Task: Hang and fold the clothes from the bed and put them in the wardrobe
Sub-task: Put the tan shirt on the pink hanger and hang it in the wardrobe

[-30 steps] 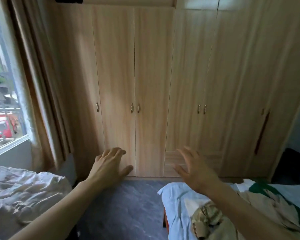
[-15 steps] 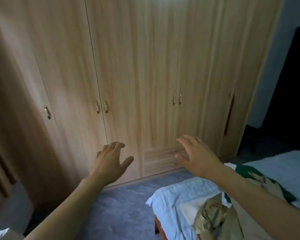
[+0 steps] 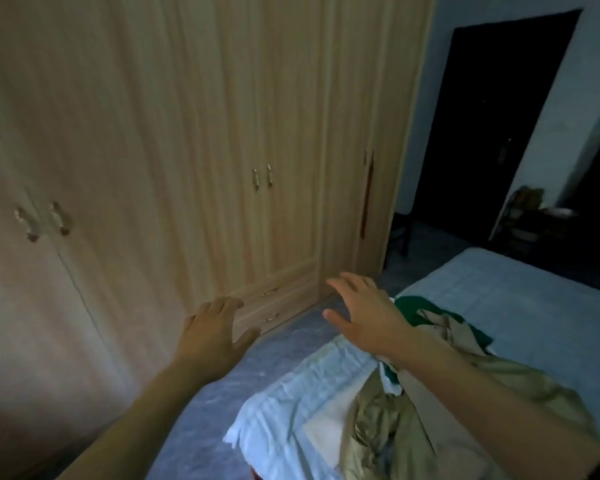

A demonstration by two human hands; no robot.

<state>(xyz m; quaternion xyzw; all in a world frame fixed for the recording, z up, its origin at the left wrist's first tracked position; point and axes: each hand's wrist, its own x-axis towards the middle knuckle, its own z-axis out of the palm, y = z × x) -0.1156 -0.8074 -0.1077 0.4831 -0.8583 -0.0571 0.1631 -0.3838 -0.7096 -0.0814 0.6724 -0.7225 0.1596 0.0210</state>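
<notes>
A pale wooden wardrobe point(image 3: 187, 133) with all doors closed fills the left and middle of the view. A heap of clothes, beige garments point(image 3: 388, 434) over a green one point(image 3: 411, 308), lies on the bed point(image 3: 520, 306) with its light blue sheet at the lower right. My left hand point(image 3: 212, 336) is stretched forward over the floor, fingers relaxed, holding nothing. My right hand point(image 3: 364, 315) hovers above the bed's near corner, fingers spread and empty, its forearm crossing over the clothes.
Grey-blue floor point(image 3: 222, 410) runs between the wardrobe and the bed. A dark open doorway point(image 3: 492, 126) lies at the right, past the wardrobe's end. Two low drawers point(image 3: 274, 301) sit at the wardrobe's base.
The view has swung to the right: the window, curtain and left bedding are out of sight, the doorway has come in. Both hands stay outstretched and empty.
</notes>
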